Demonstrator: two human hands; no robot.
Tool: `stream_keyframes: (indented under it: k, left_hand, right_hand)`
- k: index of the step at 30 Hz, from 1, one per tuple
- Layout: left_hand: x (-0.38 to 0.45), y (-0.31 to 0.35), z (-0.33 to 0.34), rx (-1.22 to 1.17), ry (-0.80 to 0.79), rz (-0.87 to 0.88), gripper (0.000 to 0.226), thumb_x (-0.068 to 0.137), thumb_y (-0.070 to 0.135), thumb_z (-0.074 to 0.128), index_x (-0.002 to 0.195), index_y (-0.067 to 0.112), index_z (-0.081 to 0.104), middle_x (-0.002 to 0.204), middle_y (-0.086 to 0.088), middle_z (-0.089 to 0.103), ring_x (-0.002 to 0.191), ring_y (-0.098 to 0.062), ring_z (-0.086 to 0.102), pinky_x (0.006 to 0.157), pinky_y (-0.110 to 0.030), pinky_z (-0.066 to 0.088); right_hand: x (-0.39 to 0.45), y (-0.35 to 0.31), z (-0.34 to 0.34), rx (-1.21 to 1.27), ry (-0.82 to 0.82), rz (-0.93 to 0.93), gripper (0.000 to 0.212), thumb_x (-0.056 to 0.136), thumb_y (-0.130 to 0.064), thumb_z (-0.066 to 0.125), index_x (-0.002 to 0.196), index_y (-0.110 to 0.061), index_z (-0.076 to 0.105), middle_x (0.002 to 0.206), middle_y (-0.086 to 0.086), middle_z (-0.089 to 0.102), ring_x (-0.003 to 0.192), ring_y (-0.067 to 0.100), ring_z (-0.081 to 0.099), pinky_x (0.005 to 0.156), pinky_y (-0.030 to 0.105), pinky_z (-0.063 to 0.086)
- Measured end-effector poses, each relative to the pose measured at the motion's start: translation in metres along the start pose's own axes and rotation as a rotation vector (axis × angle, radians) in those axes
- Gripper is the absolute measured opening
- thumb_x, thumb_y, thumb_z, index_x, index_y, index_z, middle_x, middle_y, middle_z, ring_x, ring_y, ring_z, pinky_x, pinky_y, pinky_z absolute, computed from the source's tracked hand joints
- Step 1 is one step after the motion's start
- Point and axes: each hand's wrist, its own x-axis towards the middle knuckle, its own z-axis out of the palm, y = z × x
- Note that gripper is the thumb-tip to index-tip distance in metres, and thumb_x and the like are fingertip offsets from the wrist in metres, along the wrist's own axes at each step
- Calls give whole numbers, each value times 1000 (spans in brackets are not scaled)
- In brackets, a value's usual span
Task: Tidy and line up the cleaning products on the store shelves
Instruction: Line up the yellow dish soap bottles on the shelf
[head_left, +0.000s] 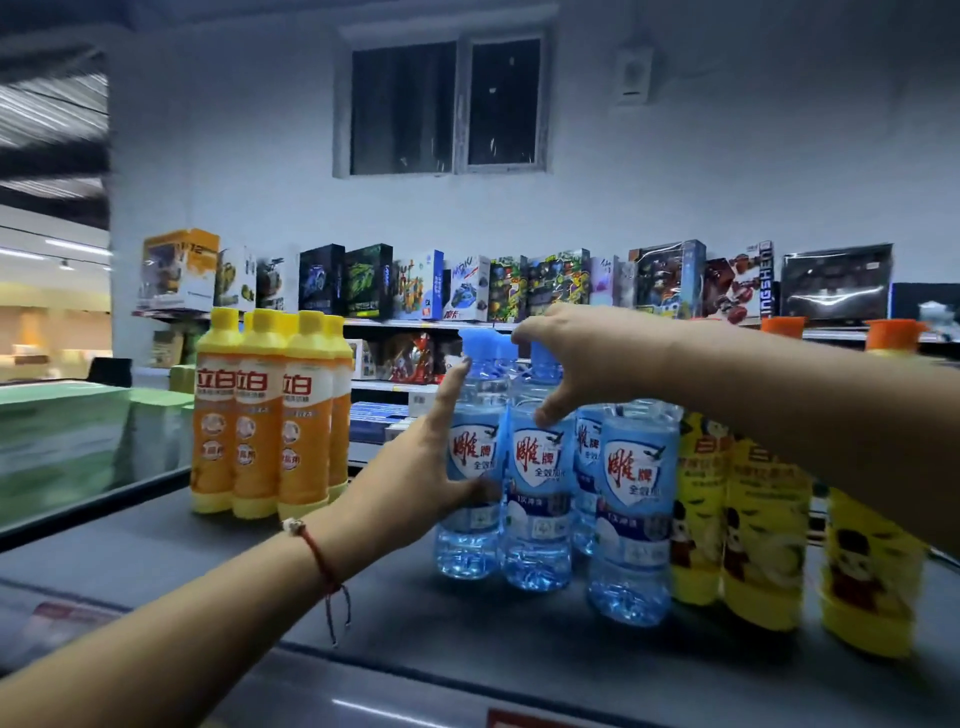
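Beside blue bottles (537, 499), orange bottles (260, 421)

Orange detergent bottles (260, 415) on the left, yellow caps and bases, white label band with red characters. In the middle, clear blue bottles (535, 493) with pale blue caps, each carrying a white shield label, red script and a dark blue band. On the right, yellow bottles (763, 525) printed with a red-and-black cartoon figure, orange caps behind. Dark grey shelf (363, 623) underneath. A red string bracelet (317, 556) with a white bead.
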Motion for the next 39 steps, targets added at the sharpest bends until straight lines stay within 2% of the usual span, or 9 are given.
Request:
stream_keyframes:
  k: [3, 6, 9, 12, 16, 20, 30, 34, 39]
  left_hand:
    - [-5, 6, -4, 164, -20, -41, 125, 73, 55, 78, 145, 59, -25, 159, -1, 35, 118, -13, 61, 94, -32, 55]
    - [-7, 17, -16, 605, 123, 83, 118, 74, 76, 61, 155, 42, -17, 166, -10, 4, 147, -31, 28, 117, -46, 30]
    - [1, 45, -23, 905, 211, 339, 115, 70, 82, 46, 159, 32, -6, 163, -20, 14, 147, -41, 22, 118, -62, 24]
    - [14, 68, -15, 1082, 48, 335, 120, 72, 86, 44, 150, 35, -31, 165, -18, -2, 152, -41, -7, 120, -65, 1]
    - [23, 75, -2, 1222, -31, 301, 124, 76, 81, 54, 152, 30, -30, 163, -24, 2, 149, -47, -19, 114, -69, -14]
    - [24, 67, 0, 1206, -5, 354, 127, 75, 75, 63, 157, 22, -18, 156, -22, 29, 152, -44, -7, 114, -68, -16]
    - [21, 74, 2, 1187, -87, 260, 125, 82, 73, 58, 151, 23, -33, 164, -19, 9, 152, -40, -16, 119, -63, -12]
    - [16, 78, 1, 1145, -71, 246, 118, 84, 75, 51, 151, 27, -32, 166, -17, 1, 153, -39, -13, 121, -61, -6]
    - [1, 99, -4, 1043, -59, 303, 97, 89, 74, 44, 158, 33, -12, 166, -13, 11, 153, -32, 12, 124, -51, 13]
  right_hand:
    - [-10, 7, -2, -58, 18, -27, 111, 76, -62, 73, 160, -24, 11, 161, 3, 32, 141, 24, 40, 117, 40, 37]
    - [-28, 21, -19, -86, 85, -3, 112, 73, -71, 70, 160, -28, 13, 162, -1, 28, 142, 24, 39, 116, 44, 36]
    - [-42, 39, -33, -92, -31, 71, 111, 67, -71, 74, 157, -31, 23, 159, -3, 34, 140, 24, 41, 112, 40, 38]
    - [-44, 41, -28, -142, -187, 85, 101, 68, -67, 76, 152, -31, 34, 153, -2, 41, 133, 22, 46, 102, 36, 41]
    - [-36, 45, -18, -137, -141, 17, 76, 70, -58, 80, 135, -28, 53, 135, -1, 50, 106, 16, 48, 83, 30, 43]
    - [-29, 51, -7, -86, -95, -14, 64, 71, -52, 83, 125, -28, 57, 125, -1, 47, 103, 16, 48, 79, 31, 44]
    - [-31, 52, 9, -59, -31, 15, 67, 80, -48, 79, 136, -24, 53, 138, 1, 45, 100, 17, 50, 77, 28, 43]
    - [-53, 44, 2, -107, -26, 8, 78, 85, -53, 71, 150, -27, 39, 161, 4, 26, 137, 26, 43, 107, 40, 45]
    - [-101, 25, -15, -62, 24, 19, 83, 86, -57, 67, 155, -29, 30, 162, -5, 27, 143, 20, 36, 115, 40, 38]
